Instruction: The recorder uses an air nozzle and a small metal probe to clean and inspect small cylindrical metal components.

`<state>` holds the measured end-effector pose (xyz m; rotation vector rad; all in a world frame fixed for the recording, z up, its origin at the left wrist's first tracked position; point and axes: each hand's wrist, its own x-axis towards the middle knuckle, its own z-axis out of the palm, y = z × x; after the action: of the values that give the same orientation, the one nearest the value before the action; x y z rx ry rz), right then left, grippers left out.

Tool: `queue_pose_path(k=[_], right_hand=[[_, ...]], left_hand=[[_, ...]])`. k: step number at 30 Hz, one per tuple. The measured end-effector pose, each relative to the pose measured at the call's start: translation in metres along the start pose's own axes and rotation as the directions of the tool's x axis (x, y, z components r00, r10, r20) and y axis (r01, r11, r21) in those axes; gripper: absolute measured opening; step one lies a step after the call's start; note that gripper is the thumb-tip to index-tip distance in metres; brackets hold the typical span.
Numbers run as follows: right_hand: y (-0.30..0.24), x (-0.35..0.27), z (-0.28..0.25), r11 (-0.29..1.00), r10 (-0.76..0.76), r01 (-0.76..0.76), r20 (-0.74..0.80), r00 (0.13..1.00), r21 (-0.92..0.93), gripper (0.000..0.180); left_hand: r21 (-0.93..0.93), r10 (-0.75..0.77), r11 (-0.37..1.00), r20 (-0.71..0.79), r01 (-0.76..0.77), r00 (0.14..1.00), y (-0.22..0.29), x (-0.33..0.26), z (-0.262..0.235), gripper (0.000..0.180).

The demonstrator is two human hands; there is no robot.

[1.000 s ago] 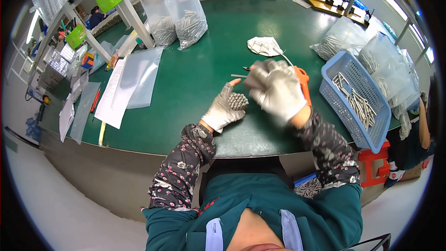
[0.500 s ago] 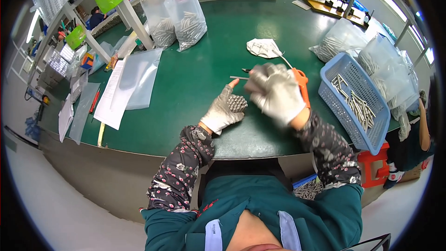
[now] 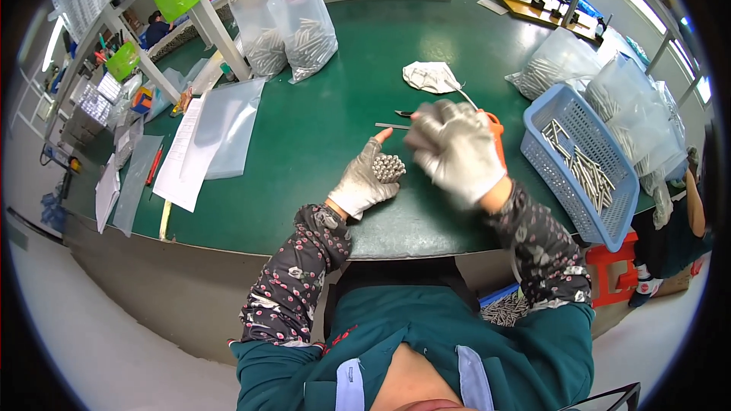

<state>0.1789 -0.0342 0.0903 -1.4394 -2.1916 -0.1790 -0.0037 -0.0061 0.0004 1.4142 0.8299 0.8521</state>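
Note:
Upright in my gloved left hand [image 3: 359, 185] is a tight bundle of thin metal rods [image 3: 389, 168], ends facing up. The fingers wrap round it while the bare thumb tip sticks out. My gloved right hand [image 3: 457, 148], slightly blurred, is above the table just right of the bundle, its fingers curled in. Whatever it holds, if anything, is hidden. Partly behind it is an orange tool handle [image 3: 496, 137] with a pale cord; the hand hides whether they touch. A slim grey metal strip [image 3: 390, 126] and a small dark pointed tool [image 3: 403, 113] lie beyond the left thumb.
A blue basket [image 3: 539, 154] of metal rods stands at right, beside plastic bags of rods [image 3: 560, 61]. More bags [image 3: 308, 34] stand far left. Papers [image 3: 183, 156] and plastic sleeves lie left, a white cloth [image 3: 430, 77] ahead. A person's arm [image 3: 694, 202] shows far right.
My right hand has shifted very slightly, still curled over the same spot. My left hand keeps its hold on the bundle of metal rods.

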Motion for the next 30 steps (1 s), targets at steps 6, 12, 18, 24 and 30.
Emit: queue_pose_path(k=[6,12,18,24,30], right_hand=[[0.017,0.008,0.005,0.972,0.120,-0.114,0.016,0.993,-0.206,0.041],[0.005,-0.001,0.016,0.997,-0.020,0.020,0.013,1.000,-0.069,0.040],[-0.007,-0.007,0.025,0.926,-0.325,0.332,-0.068,0.943,0.179,0.038],[-0.016,-0.001,0.016,0.952,-0.268,0.265,-0.002,0.963,0.152,0.035],[-0.004,0.007,0.014,0.998,-0.047,0.049,-0.035,0.998,0.033,0.041]], left_hand=[[0.191,0.040,0.981,-0.015,-0.036,0.999,-0.001,0.005,-0.003,0.088],[0.149,0.058,0.988,-0.041,-0.052,0.997,-0.004,0.006,-0.001,0.090],[0.413,0.338,0.857,0.001,-0.309,0.941,-0.004,0.008,-0.004,0.099],[0.218,0.039,0.975,0.014,-0.041,0.999,-0.011,0.009,-0.008,0.106],[0.152,-0.012,0.988,0.043,0.005,0.999,-0.004,0.003,-0.007,0.106]])
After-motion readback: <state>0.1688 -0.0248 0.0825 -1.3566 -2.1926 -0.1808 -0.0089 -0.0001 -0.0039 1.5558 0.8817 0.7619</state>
